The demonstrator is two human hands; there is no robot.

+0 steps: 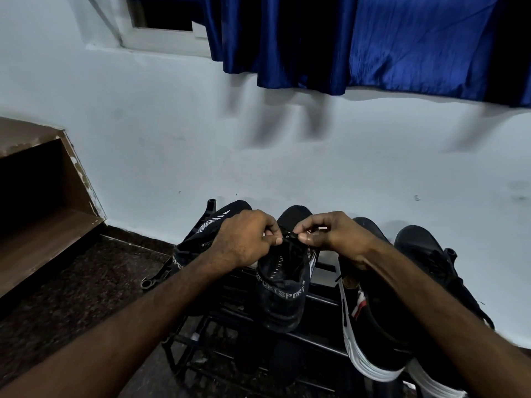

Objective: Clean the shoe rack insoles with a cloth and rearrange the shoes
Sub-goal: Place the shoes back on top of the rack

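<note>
**The left hand [244, 239] and the right hand [330, 237] pinched the laces [289, 234] of a black shoe [283, 294] on the shoe rack [324, 300].**

A big pale wall [287, 168] stood behind, with a blue curtain [373, 41] up top. Under it was the black rack, with more shoes on each side. The black shoe with SPORT on it seemed to sit on the top bars, toe to the wall. Both hands were curled, and each one held the thin laces between thumb and finger. No cloth was in sight. I think a hard tug could pull the shoe off the bars, since nothing held its body. It could also knock the white-soled shoe [370, 326] next to it.
</note>
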